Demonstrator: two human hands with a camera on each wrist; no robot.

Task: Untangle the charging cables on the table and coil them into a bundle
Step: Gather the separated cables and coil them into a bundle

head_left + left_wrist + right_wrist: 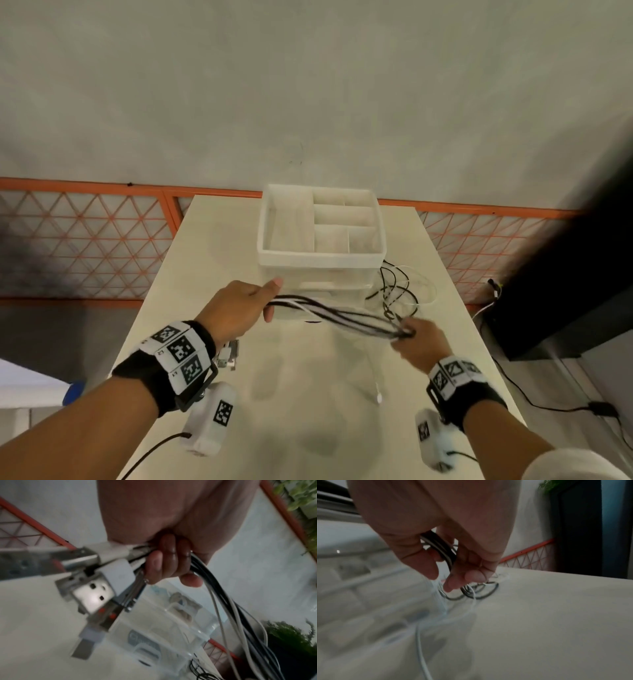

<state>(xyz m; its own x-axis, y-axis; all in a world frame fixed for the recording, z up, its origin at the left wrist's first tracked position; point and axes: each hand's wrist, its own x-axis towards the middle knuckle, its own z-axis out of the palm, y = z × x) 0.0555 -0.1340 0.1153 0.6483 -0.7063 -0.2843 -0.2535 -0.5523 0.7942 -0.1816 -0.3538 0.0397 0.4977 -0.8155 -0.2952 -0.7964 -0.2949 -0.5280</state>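
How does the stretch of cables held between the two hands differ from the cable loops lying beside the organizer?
The held stretch runs nearly straight and gathered in the air between the left hand and right hand; the loose loops sprawl in open curls. The held stretch is off the table; the loops rest on it beside the organizer. Both mix black and white cables.

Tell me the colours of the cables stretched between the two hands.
Black and white: the cables are a mix of black strands and white ones, clearest in the head view.
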